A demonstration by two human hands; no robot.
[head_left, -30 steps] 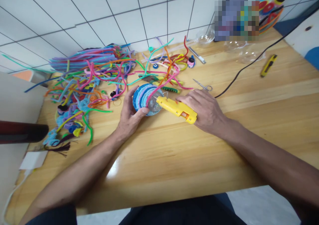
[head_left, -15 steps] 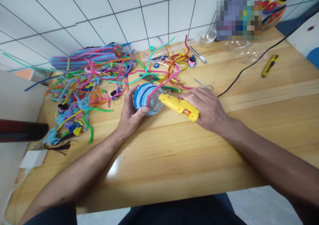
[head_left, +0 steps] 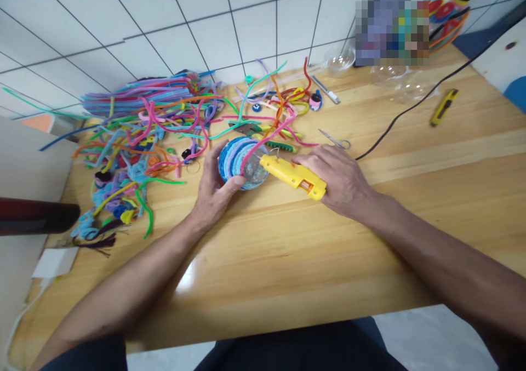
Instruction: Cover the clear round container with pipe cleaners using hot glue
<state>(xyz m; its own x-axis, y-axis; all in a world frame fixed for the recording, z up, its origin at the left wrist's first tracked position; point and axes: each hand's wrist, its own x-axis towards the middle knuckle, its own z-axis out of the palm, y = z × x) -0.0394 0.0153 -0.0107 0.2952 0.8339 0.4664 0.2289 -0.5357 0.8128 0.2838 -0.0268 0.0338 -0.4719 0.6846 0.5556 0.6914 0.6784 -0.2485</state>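
Observation:
My left hand (head_left: 215, 189) is wrapped round a clear round container (head_left: 234, 160) covered in coils of blue, light blue and purple pipe cleaner. A pink pipe cleaner (head_left: 276, 132) runs from under my left thumb across the container's side and trails up to the right. In my right hand (head_left: 343, 179) is a yellow glue gun (head_left: 293, 177), its nozzle at the uncovered clear part of the container, close to the pink strand. Whether the nozzle touches it, I cannot tell.
Loose pipe cleaners (head_left: 152, 135) and a bundle (head_left: 139, 94) lie at the left and back. Pliers (head_left: 245, 128), scissors (head_left: 335, 139), a yellow cutter (head_left: 444, 108), clear balls (head_left: 340, 60) and a black cable (head_left: 394, 124) are around the back and right.
The whole view has shifted very slightly. Both hands, the container and the glue gun keep nearly the same positions relative to one another.

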